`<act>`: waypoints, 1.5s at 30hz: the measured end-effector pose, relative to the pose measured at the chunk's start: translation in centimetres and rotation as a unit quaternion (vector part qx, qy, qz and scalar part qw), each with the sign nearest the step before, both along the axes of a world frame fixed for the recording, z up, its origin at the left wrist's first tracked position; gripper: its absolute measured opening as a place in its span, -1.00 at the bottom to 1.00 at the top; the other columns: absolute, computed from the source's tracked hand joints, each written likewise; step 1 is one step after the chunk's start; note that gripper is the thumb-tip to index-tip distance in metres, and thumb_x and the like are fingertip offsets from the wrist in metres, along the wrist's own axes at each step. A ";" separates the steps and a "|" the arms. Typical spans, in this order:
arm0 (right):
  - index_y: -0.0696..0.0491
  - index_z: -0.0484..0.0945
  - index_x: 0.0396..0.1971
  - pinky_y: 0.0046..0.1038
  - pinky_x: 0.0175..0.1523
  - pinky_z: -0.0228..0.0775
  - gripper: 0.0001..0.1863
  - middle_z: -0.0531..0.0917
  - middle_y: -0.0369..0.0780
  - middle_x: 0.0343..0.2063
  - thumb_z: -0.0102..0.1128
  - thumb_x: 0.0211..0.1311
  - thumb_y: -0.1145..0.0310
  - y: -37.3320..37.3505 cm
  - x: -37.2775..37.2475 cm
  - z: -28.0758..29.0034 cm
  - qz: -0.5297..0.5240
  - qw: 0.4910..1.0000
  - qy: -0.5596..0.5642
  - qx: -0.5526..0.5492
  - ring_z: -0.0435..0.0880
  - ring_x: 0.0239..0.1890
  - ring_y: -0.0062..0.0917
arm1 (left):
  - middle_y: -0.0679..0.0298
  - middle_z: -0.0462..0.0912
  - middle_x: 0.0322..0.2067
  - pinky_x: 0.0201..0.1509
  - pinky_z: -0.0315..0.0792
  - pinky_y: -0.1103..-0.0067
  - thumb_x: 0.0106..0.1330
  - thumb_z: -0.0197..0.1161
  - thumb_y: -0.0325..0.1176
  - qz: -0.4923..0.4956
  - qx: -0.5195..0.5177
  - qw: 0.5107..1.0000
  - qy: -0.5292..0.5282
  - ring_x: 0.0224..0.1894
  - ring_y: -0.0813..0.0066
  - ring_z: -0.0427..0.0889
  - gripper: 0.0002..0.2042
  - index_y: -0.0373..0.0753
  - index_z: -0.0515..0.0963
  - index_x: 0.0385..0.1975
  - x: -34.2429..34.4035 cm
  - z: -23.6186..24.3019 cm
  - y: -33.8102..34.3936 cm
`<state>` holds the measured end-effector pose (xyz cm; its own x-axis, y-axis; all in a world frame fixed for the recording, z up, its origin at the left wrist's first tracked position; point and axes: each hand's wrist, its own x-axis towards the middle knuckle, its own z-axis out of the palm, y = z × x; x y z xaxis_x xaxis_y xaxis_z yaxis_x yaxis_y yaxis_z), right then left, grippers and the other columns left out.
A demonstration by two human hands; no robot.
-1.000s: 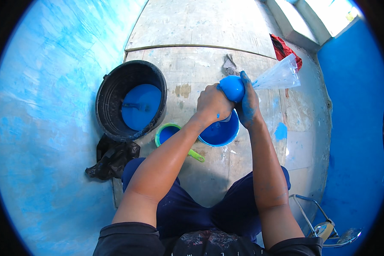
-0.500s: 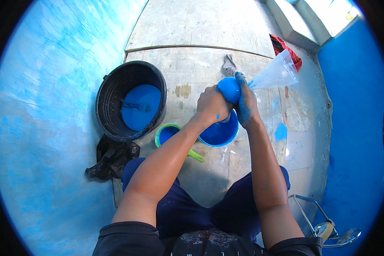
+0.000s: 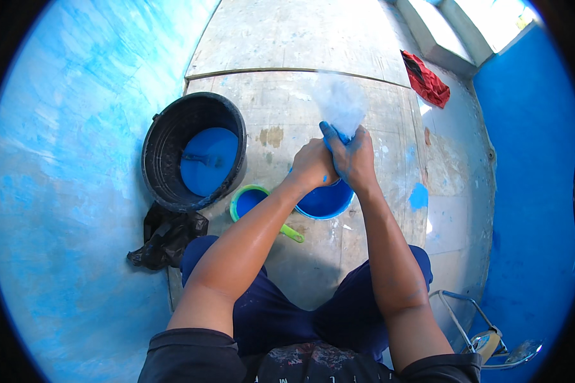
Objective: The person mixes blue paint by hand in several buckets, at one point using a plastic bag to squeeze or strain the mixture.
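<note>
My left hand is closed, its fingers wrapped round the lower part of a clear plastic bag with blue paint in it. Pressed close beside it, my right hand grips the same bag, its thumb smeared blue. The loose end of the bag fans out beyond my hands and is blurred. What my fingers enclose is mostly hidden. Right below both hands stands a tub of blue paint, partly covered by them. A green dipper holding blue paint sits on the floor left of the tub.
A large black bucket with blue paint and a brush in it stands at left. Near it lies a crumpled black plastic bag. Red cloth lies far right. A metal-framed object stands lower right. Blue walls flank me.
The bag's loose end has swung from the right to point away from me. My right hand has turned over and closed round the bag; the blue bulge on top is now hidden.
</note>
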<state>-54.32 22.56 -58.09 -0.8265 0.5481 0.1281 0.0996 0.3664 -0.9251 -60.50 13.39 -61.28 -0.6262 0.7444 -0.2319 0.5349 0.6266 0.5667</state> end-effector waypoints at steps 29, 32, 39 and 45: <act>-0.04 0.30 -0.58 -0.54 -0.61 0.09 -0.53 0.23 -0.41 -0.71 0.08 0.46 -0.02 0.9 -0.3 0.9 -0.022 0.898 0.094 -0.430 0.22 -0.69 -0.68 | -0.07 0.71 -0.30 -0.06 0.54 0.24 0.05 0.36 -0.27 -0.025 0.081 0.995 -0.051 -0.17 -0.09 0.67 -0.71 -0.35 0.61 -0.33 0.4 1.1 -0.1; -0.11 0.23 -0.64 -0.56 -0.61 0.04 -0.49 0.17 -0.42 -0.74 0.12 0.42 -0.09 1.4 -0.5 0.4 -0.032 0.868 0.090 -0.488 0.09 -0.72 -0.70 | -0.02 0.70 -0.30 -0.04 0.55 0.22 0.02 0.33 -0.24 -0.021 0.160 0.986 -0.051 -0.17 -0.06 0.68 -0.77 -0.26 0.65 -0.42 0.3 -0.3 0.1; -0.15 0.20 -0.68 -0.53 -0.65 -0.06 -0.50 0.05 -0.47 -0.79 0.17 0.39 0.01 1.2 -1.1 0.5 -0.103 0.857 0.086 -0.497 -0.04 -0.77 -0.69 | -0.01 0.70 -0.36 -0.11 0.54 0.25 0.02 0.37 -0.33 -0.021 0.204 0.978 -0.023 -0.21 -0.07 0.66 -0.80 -0.30 0.61 -0.41 0.8 0.1 0.4; -0.14 0.19 -0.69 -0.52 -0.66 -0.10 -0.52 0.05 -0.46 -0.79 0.17 0.40 0.09 1.3 -1.0 1.2 -0.105 0.841 0.073 -0.525 -0.05 -0.78 -0.69 | 0.01 0.68 -0.42 -0.12 0.49 0.22 -0.01 0.27 -0.26 -0.019 0.162 0.985 0.052 -0.28 -0.04 0.65 -0.83 -0.24 0.63 -0.57 0.9 0.9 0.1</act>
<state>-55.33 23.81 -56.88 -0.7148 0.5548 -0.4257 -0.0835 -0.6721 -0.7358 -59.57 13.52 -60.40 -0.6045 0.7921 0.0851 0.6200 0.4007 0.6745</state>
